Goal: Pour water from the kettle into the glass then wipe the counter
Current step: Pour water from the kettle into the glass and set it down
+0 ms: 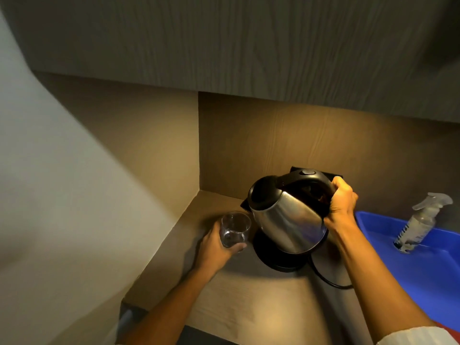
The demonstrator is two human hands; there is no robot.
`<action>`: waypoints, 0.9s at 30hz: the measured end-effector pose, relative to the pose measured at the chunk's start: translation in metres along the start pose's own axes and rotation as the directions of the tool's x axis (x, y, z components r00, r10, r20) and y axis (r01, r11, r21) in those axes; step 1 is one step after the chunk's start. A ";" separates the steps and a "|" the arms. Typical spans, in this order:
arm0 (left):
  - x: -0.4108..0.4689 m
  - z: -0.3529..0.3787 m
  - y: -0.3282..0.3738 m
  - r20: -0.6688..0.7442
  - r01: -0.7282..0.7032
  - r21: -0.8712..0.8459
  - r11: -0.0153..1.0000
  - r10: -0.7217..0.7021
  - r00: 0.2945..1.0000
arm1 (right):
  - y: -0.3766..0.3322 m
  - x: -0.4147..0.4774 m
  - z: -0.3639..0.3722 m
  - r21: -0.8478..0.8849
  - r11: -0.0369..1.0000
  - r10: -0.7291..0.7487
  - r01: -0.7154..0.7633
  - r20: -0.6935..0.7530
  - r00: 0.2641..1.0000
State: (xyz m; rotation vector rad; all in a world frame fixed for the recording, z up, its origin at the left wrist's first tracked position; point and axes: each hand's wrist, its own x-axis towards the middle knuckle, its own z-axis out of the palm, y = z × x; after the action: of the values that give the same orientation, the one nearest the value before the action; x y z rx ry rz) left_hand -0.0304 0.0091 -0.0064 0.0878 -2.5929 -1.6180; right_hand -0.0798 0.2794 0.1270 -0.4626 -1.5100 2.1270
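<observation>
Tilting kettle toward glass; no legible writing.

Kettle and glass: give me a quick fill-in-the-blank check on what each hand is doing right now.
1. The right hand grips the kettle by its ____.
2. The left hand holds the ____.
3. The kettle is tilted with its spout toward the glass, lifted partly off its black ____.
4. The spray bottle stands in the ____ tray.

Missing words: handle; glass; base; blue
</observation>
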 end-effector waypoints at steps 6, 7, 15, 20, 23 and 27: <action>-0.002 -0.002 0.003 0.002 -0.007 -0.004 1.000 0.007 1.000 | -0.013 -0.002 0.014 -0.242 0.965 -0.115 0.106 -0.025 0.993; -0.002 -0.002 0.004 -0.001 -0.012 0.003 1.000 0.012 1.000 | -0.016 -0.003 0.016 -0.302 0.944 -0.146 0.130 -0.031 0.989; -0.002 -0.001 0.005 -0.013 -0.015 0.023 1.000 0.015 1.000 | -0.031 -0.011 0.030 -0.615 0.737 -0.317 0.278 0.049 0.947; -0.001 0.000 0.005 -0.034 -0.015 0.030 0.999 0.016 0.999 | -0.038 -0.024 0.036 -0.596 0.715 -0.378 0.366 0.110 0.919; -0.002 0.000 0.005 -0.035 -0.017 0.020 1.000 0.017 0.999 | -0.042 -0.028 0.041 -0.596 0.689 -0.400 0.412 0.162 0.902; -0.002 -0.001 0.007 -0.040 -0.026 0.025 0.999 0.027 0.999 | -0.045 -0.030 0.046 -0.585 0.671 -0.414 0.456 0.215 0.885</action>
State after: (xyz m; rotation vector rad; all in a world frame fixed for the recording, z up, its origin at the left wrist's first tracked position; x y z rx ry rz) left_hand -0.0278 0.0114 0.0005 0.0871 -2.5730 -1.5596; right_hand -0.0707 0.2385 0.1844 -0.2042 -2.1109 1.2451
